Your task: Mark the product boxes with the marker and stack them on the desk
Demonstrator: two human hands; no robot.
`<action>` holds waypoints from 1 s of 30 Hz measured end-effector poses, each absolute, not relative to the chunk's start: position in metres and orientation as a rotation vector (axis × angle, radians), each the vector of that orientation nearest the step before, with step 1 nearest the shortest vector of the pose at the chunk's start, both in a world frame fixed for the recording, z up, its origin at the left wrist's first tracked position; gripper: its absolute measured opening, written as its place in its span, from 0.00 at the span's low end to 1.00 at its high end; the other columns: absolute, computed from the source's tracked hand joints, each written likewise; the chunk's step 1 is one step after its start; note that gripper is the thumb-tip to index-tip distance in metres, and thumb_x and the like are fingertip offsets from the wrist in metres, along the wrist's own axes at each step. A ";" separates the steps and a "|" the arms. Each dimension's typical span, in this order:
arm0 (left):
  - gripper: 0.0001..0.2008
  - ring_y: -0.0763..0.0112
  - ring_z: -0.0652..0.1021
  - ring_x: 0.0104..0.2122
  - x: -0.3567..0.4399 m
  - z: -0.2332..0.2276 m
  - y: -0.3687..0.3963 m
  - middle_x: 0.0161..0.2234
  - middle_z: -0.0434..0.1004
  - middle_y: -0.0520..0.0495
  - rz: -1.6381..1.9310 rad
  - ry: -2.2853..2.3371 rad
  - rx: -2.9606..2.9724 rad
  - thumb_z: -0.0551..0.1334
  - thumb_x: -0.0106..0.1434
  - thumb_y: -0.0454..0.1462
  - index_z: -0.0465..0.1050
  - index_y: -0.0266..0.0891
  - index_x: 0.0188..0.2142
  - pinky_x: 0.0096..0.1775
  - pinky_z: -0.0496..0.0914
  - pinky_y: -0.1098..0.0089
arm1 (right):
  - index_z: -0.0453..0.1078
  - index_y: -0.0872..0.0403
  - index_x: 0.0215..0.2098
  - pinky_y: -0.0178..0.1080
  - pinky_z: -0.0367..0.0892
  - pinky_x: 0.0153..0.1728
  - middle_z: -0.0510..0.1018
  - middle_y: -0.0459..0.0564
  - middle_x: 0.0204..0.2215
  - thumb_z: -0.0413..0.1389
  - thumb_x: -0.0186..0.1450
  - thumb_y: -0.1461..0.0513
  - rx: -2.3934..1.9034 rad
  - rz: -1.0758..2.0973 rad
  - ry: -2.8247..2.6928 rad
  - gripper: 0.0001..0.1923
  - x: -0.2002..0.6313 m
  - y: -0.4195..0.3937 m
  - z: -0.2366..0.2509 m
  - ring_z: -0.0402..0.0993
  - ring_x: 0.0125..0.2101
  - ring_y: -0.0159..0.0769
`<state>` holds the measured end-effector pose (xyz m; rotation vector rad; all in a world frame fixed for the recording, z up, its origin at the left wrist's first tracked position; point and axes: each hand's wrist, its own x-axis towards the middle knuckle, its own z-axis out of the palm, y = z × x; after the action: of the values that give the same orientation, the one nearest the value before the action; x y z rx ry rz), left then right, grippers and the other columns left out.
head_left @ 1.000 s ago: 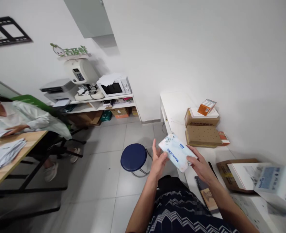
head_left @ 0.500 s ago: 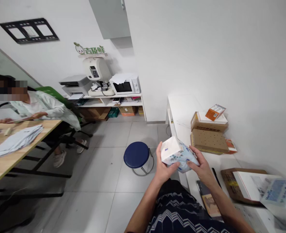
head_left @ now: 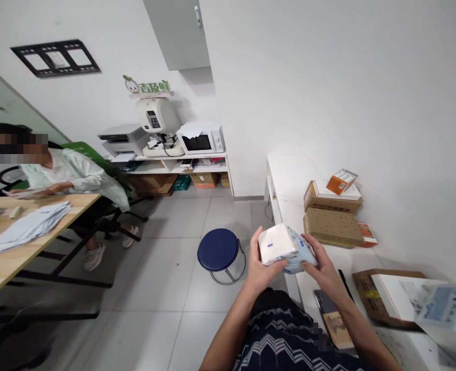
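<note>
"Why hold it like that?"

"The left hand and right hand grip opposite sides of that tissue pack, probably because it's soft and bulky. It's held up near the left edge of the white tabletop."

"And its look?"

"Blocky: white end, small blue mark, blue-printed side."
</note>
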<state>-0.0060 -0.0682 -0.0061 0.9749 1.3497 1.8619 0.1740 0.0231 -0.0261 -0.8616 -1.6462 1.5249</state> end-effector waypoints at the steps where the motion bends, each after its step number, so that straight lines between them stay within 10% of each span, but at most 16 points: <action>1: 0.50 0.50 0.73 0.57 -0.007 -0.008 -0.067 0.59 0.68 0.37 1.868 1.412 0.997 0.76 0.47 0.48 0.56 0.42 0.64 0.57 0.69 0.56 | 0.57 0.44 0.66 0.51 0.65 0.60 0.59 0.57 0.69 0.63 0.62 0.49 -0.862 1.547 -1.629 0.38 0.173 0.024 -0.028 0.63 0.64 0.50; 18: 0.36 0.53 0.76 0.51 -0.029 -0.032 -0.050 0.52 0.74 0.35 1.981 2.112 1.834 0.66 0.60 0.39 0.56 0.40 0.65 0.49 0.73 0.54 | 0.57 0.50 0.64 0.55 0.72 0.51 0.70 0.62 0.57 0.59 0.63 0.46 -1.023 1.516 -1.729 0.36 0.137 0.010 -0.001 0.77 0.48 0.47; 30: 0.46 0.51 0.69 0.55 -0.001 -0.044 -0.044 0.54 0.72 0.37 1.861 1.954 2.213 0.60 0.57 0.31 0.40 0.47 0.70 0.56 0.59 0.45 | 0.49 0.48 0.70 0.55 0.58 0.64 0.57 0.58 0.68 0.66 0.55 0.55 -1.052 1.339 -1.882 0.50 0.126 0.008 -0.004 0.56 0.66 0.51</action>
<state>-0.0015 -0.0438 -0.0444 2.2126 1.9543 1.8612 0.1262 0.0078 -0.0045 -1.0518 -1.8821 1.3389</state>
